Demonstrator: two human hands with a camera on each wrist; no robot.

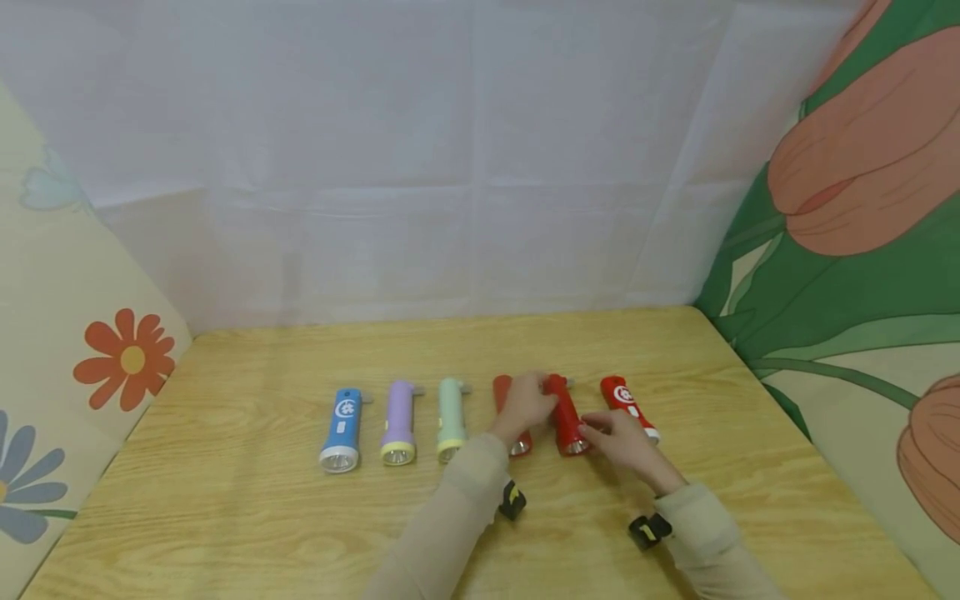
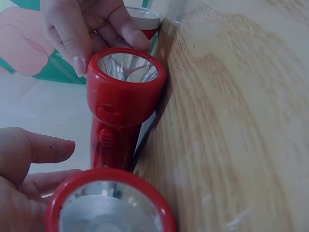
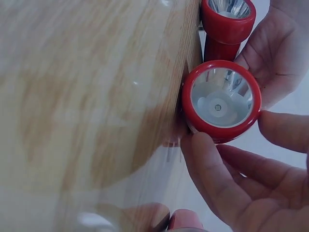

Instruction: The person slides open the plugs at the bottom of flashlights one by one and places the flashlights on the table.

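Note:
A row of flashlights lies on the wooden table. My left hand (image 1: 528,404) reaches over one red flashlight (image 2: 55,208), and its fingertips are near the tail of a second red flashlight (image 1: 566,417). Thumb and fingers look fairly straight in the left wrist view; whether they touch that tail is unclear. My right hand (image 1: 622,437) pinches the second flashlight's head, thumb on one side and fingers on the other, as the right wrist view shows. To the right of it lies a red flashlight with a white logo and white rim (image 1: 626,400).
Left of the hands lie a mint green flashlight (image 1: 451,417), a purple flashlight (image 1: 400,412) and a blue flashlight (image 1: 343,429), lamp ends toward me. A white sheet (image 1: 450,167) hangs behind the table (image 1: 247,517); flower-patterned cloths (image 1: 862,333) flank both sides.

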